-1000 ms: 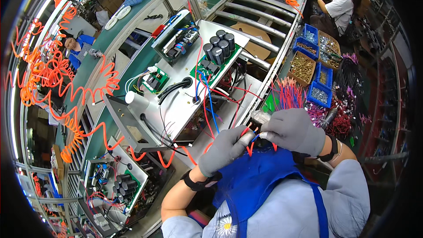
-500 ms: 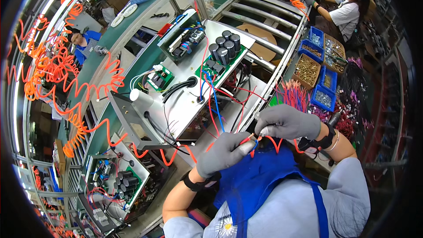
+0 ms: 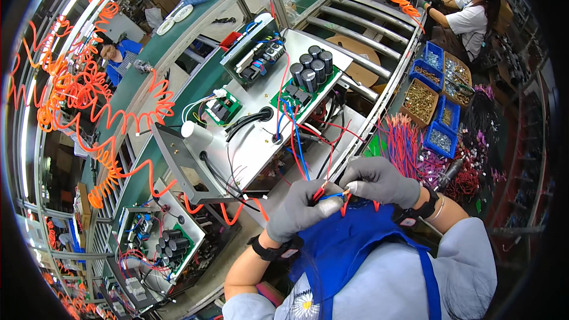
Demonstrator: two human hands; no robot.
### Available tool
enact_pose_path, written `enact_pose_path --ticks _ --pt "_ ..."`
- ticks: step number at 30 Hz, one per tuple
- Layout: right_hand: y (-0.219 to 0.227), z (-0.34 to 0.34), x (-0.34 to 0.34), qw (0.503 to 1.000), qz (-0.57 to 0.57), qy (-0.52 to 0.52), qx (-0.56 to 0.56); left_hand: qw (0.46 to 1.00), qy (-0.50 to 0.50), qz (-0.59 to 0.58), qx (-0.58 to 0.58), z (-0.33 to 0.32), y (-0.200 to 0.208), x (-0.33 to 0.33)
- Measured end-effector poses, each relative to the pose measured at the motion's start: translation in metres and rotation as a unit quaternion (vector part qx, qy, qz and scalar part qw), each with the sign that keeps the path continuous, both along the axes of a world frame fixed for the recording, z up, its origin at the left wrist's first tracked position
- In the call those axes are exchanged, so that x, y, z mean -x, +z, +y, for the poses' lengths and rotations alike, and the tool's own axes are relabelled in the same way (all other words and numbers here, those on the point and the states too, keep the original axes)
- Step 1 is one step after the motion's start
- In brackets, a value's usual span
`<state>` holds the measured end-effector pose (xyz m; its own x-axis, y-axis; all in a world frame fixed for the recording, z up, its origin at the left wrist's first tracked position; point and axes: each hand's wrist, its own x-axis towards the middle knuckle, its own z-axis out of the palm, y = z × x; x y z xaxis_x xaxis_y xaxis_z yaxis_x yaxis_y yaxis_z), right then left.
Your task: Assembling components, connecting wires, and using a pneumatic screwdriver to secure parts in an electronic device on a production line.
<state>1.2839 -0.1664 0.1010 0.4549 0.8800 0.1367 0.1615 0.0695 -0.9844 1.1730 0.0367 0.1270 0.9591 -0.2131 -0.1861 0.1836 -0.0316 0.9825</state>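
My left hand (image 3: 303,206), in a grey glove, is closed around a red wire (image 3: 319,193) and a blue wire (image 3: 333,195) in front of the blue apron (image 3: 355,234). The fingers of my right hand (image 3: 384,182), gloved too, pinch at the coppery end of the blue wire; whether a terminal sits there is too small to tell. Both wires run back up to a white metal chassis (image 3: 246,163). On it stand a green circuit board (image 3: 326,86) with black capacitors (image 3: 309,75) and a smaller board (image 3: 224,110).
Blue bins (image 3: 440,140) and a box of brass-coloured hardware (image 3: 419,102) stand at the right, beside bundled red wires (image 3: 402,142). A second chassis (image 3: 189,231) is at lower left. Orange coiled hoses (image 3: 77,89) hang at the left. A co-worker (image 3: 468,18) sits at far right.
The view has shifted slightly, so the bench appears lower and farther right. My right fingers have closed in on the blue wire's end, which now stretches sideways between both hands.
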Motion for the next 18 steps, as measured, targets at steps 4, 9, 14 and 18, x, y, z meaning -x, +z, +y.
enact_pose_path --ticks 4,9,14,18 --pt "-0.003 0.0 0.008 0.999 0.002 -0.04 -0.008 0.998 0.067 -0.017 0.016 -0.01 -0.003 0.002" --pt "-0.003 -0.005 0.018 0.981 0.189 -0.04 0.02 0.95 0.096 -0.194 -0.224 -0.018 -0.005 0.002" --pt "-0.002 -0.009 0.022 0.924 0.374 -0.037 0.072 0.936 0.075 -0.211 -0.272 -0.018 -0.002 0.005" --pt "0.004 -0.008 0.017 0.984 0.165 -0.057 0.02 0.981 0.096 -0.092 -0.143 -0.014 0.002 0.006"
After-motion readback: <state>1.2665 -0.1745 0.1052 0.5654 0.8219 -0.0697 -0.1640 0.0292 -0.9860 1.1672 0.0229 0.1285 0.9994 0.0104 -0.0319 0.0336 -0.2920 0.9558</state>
